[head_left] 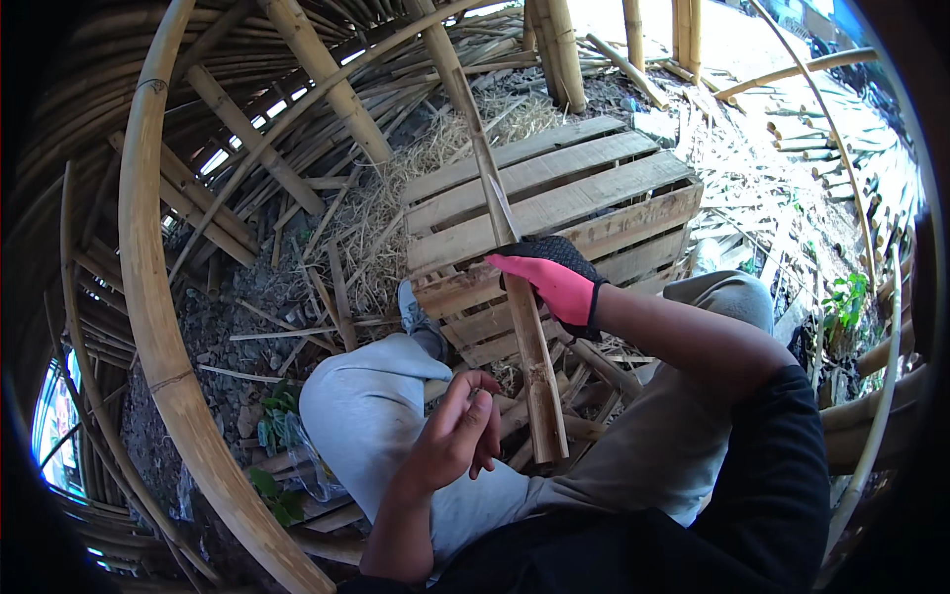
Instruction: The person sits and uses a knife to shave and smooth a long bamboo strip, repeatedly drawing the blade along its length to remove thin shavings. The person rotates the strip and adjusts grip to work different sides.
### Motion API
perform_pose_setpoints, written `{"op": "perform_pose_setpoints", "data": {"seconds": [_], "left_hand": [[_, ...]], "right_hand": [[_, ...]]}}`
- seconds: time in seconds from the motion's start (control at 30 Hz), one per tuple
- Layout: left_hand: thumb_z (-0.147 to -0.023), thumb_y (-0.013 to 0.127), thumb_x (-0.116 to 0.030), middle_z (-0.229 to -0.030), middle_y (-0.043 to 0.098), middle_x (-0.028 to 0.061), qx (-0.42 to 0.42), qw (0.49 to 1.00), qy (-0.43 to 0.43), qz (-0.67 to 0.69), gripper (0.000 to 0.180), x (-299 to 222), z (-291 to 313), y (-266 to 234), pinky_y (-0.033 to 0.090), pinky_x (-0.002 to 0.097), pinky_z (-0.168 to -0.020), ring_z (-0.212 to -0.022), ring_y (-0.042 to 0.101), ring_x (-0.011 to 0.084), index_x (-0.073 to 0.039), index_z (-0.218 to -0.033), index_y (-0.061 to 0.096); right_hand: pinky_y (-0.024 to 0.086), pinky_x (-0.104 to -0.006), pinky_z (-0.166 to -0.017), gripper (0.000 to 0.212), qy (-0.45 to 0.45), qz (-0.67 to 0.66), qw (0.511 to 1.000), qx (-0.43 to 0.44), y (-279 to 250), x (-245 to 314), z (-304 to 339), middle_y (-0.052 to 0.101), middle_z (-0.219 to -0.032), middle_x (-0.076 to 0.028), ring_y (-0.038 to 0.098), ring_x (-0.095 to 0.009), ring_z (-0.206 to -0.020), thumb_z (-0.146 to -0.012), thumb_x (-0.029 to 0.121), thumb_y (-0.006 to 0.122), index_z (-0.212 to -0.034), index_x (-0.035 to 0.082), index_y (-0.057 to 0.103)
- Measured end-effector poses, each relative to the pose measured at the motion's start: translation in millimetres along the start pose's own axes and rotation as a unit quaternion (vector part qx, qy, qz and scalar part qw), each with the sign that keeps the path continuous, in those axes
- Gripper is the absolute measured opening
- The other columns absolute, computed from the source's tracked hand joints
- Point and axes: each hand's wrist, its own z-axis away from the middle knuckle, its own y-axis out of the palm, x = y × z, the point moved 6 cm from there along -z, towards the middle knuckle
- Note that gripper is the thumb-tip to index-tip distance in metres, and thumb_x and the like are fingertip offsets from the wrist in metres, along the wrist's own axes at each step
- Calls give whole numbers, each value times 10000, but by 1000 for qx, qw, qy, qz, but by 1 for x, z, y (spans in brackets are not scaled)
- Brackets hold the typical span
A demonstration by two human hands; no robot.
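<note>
Split tan bamboo slat is resting against wooden pallet. Gloved right hand is gripping it, with a knife blade lying along it. Bare left hand is hovering loosely curled, holding nothing.

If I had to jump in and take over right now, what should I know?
Right hand, in a pink and black glove, is shut on a knife whose blade is set against the bamboo strip.
Left hand is bare, half curled and holds nothing, just left of the strip's lower end.
The strip leans over the wooden pallet, its near end between the knees.
How far the cutting has gone cannot be told.
</note>
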Motion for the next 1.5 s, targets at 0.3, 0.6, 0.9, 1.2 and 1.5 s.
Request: {"op": "perform_pose_setpoints", "data": {"seconds": [0.3,0.6,0.9,1.2,1.5], "left_hand": [[-1056,415,-349,-662,549,41,-12,1000,19,21,360,3,0,-10,406,225,-407,-486,537,105,-29,-1220,396],[-1047,466,-276,-671,569,50,-33,999,13,29,333,6,-2,-17,428,235,-426,-512,561,113,-12,-1228,371],[-900,698,-93,-1229,537,176,-62,973,224,13,613,-32,-6,-30,463,410,-997,-1170,563,258,-50,-1350,282],[-877,763,-288,-1313,472,104,-159,838,503,140,580,-132,-5,-67,272,467,-1168,-1312,438,295,-129,-1288,386],[-1039,428,-503,-479,277,-52,4,782,623,33,605,-185,43,-26,222,272,-488,-403,274,81,-171,-554,283]], "right_hand": [[513,-361,-665,294,-85,365,879,-296,-164,25,-51,687,-744,-100,680,-237,-725,-918,335,656,-940,43,683],[516,-459,-715,331,-115,413,781,-454,-228,58,-18,692,-801,-140,688,-355,-829,-933,455,613,-939,130,678],[526,-353,-715,283,-195,370,862,-288,-182,78,-14,713,-807,-83,692,-213,-769,-882,327,736,-1066,112,714],[535,-370,-844,376,-283,359,889,-31,-116,61,-18,714,-994,-154,691,-300,-949,-799,281,806,-1103,86,703],[532,-317,-821,340,-224,244,943,39,-74,75,-7,723,-961,-91,668,-170,-867,-829,256,802,-1106,82,711]]}}
